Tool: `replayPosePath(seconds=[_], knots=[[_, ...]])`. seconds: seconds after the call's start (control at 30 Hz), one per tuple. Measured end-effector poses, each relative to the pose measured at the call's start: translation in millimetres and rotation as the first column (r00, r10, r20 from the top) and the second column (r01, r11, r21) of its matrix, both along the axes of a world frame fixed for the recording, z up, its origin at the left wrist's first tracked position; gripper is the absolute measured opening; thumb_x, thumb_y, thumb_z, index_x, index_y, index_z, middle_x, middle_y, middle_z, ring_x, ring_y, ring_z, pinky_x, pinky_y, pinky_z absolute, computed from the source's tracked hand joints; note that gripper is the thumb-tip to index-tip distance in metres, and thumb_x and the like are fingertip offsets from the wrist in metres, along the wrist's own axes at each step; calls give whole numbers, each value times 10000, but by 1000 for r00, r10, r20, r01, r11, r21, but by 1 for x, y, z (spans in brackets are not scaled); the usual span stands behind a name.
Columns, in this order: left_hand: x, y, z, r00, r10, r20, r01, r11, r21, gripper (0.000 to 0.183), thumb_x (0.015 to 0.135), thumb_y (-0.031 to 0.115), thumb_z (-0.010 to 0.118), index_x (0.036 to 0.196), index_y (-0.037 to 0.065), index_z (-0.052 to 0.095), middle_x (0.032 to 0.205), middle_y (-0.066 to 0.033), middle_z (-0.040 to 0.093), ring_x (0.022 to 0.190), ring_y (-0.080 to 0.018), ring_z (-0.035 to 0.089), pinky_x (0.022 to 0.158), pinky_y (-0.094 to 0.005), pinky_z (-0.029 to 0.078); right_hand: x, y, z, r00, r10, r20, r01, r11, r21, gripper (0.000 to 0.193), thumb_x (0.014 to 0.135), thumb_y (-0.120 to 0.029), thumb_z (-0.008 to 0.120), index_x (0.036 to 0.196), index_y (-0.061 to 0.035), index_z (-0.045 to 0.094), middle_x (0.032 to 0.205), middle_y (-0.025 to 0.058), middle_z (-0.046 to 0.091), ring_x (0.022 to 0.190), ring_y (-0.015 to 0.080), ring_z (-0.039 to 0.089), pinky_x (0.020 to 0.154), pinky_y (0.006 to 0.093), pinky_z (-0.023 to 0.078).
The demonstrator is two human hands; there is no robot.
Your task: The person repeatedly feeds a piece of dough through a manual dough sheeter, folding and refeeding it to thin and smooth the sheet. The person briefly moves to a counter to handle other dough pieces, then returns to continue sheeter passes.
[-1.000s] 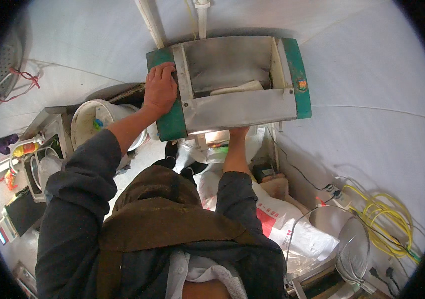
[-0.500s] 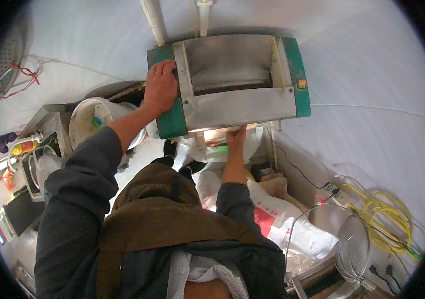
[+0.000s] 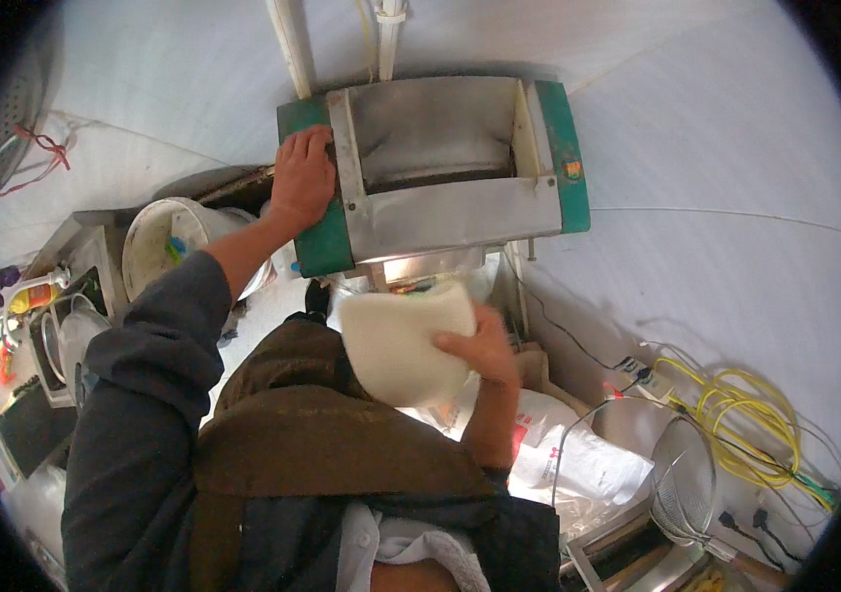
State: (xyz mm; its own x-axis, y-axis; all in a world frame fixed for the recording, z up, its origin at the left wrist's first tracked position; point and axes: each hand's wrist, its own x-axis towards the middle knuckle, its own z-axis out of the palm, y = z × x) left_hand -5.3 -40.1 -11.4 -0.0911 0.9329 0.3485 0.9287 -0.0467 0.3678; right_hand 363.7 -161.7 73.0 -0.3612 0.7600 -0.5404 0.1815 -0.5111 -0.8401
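Note:
In front of me stands a metal dough roller (image 3: 460,212) with green end panels and an open hopper on top. My left hand (image 3: 304,180) lies on its left green panel, fingers resting over the upper part near the inner edge. My right hand (image 3: 485,345) grips the right edge of a pale cream sheet of dough (image 3: 401,340), thumb on the upper face. This slab hangs below the roller's front, above my brown apron (image 3: 342,434). The fingers beneath the dough are hidden, and the hand is slightly blurred.
Left of the roller is a white bucket (image 3: 149,247). At the right lie white sacks (image 3: 583,464), a wire strainer (image 3: 682,483), a coiled yellow cable (image 3: 751,414) and a power strip (image 3: 643,375). White wall panels rise behind the roller.
My right hand has come out from under the roller's front, toward me, bringing the dough sheet into view. My left hand stays on the green panel. The whole view has shifted slightly.

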Motion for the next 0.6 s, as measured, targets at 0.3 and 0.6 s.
replayPosePath(seconds=[0.3, 0.6], knots=[[-4, -1, -11, 999, 8, -32, -10, 999, -46, 328, 914, 49, 621, 1241, 51, 587, 1346, -129, 620, 1237, -380, 569, 1071, -509, 459, -92, 249, 39, 895, -345, -283, 400, 902, 165, 580, 1006, -455, 753, 1321, 26, 682, 1161, 110, 738, 1018, 197, 681, 877, 369, 566], [-3, -4, 6, 1000, 12, 6, -12, 999, -50, 337, 931, 68, 627, 1266, 57, 590, 1385, -127, 597, 1268, -372, 550, 1110, -505, 435, -53, 345, -108, 851, 140, 506, -372, 840, 394, 941, 942, -755, 631, 1336, 97, 686, 1322, 295, 710, 1266, 406, 666, 1070, 511, 497]])
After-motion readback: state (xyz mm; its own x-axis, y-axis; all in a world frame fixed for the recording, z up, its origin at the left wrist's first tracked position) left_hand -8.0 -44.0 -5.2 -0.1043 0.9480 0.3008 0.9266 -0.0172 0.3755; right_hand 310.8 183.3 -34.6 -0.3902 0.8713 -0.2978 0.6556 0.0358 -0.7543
